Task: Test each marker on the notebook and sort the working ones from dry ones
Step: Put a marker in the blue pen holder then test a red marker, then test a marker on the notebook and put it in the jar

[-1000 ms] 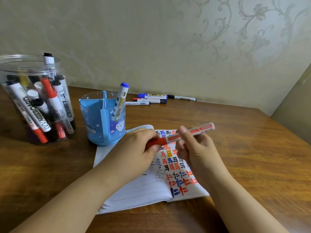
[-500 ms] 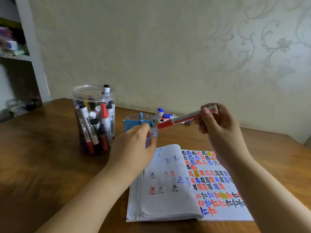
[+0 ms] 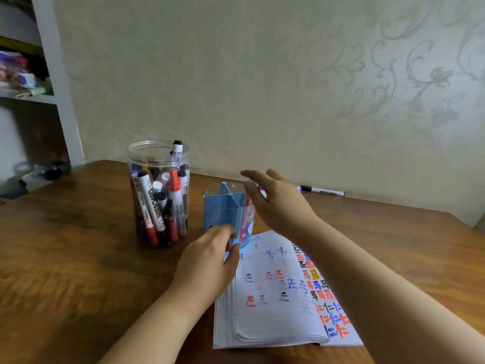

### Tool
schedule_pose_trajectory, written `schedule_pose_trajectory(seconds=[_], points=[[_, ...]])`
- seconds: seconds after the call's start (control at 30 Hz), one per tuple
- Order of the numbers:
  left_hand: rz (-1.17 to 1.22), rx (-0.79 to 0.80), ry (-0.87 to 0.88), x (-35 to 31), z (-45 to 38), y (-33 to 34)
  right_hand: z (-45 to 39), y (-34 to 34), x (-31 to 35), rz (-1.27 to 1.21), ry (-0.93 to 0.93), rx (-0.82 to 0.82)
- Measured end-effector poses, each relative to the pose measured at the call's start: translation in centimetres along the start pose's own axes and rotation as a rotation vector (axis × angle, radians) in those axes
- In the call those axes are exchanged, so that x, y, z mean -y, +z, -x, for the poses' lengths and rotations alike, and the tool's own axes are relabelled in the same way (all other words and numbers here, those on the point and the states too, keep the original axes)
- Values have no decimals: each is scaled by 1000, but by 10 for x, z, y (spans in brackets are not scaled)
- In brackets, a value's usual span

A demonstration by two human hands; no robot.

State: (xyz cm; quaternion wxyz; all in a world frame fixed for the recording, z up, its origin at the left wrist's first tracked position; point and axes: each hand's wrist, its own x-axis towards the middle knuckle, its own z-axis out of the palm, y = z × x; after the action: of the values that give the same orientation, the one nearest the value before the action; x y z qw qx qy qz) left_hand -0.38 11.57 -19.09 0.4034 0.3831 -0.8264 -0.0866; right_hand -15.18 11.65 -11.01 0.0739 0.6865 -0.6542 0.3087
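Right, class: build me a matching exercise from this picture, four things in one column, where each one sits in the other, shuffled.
Things:
1. clear jar
2. blue holder
3. notebook
4. black-capped marker

Places:
A. lying by the wall
B. open, nearest the person
C. left of the holder, full of markers
D. gripped by the left hand

Pairs: 1-C, 2-D, 3-B, 4-A

I get one head-worn view, looking forward and down across the counter [image 3: 78, 258] toward the far wall [image 3: 262, 88], close above both forearms.
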Motion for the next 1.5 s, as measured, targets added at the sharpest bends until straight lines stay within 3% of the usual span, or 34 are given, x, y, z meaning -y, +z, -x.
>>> schedule_pose_trajectory(seconds=[0.13,0.23,0.4,0.53,0.8,1.07,1.27,1.37,1.5], points=[[18,50,82,-14,-4,-1,3,-12,-19,-193,21,-110],[33,87,172,-33,-17,2,-1,-23,-55,-196,162,-167],[29,197,175,-52,-48,31,12,-22,-110,-35,340,26],[59,162,172,-54,-60,66,16,-14,-146,60,366,176],[103,134,55,-34,-70,109,-30,16,-205,261,333,320],[88,167,53,-29,-71,115,-93,72,-224,380,182,390],[67,165,61,-29,-70,115,-93,69,-219,506,89,367],[74,158,77,-29,-70,115,-86,61,-211,544,147,431],[116,145,77,-29,-70,111,-65,24,-183,408,254,392]])
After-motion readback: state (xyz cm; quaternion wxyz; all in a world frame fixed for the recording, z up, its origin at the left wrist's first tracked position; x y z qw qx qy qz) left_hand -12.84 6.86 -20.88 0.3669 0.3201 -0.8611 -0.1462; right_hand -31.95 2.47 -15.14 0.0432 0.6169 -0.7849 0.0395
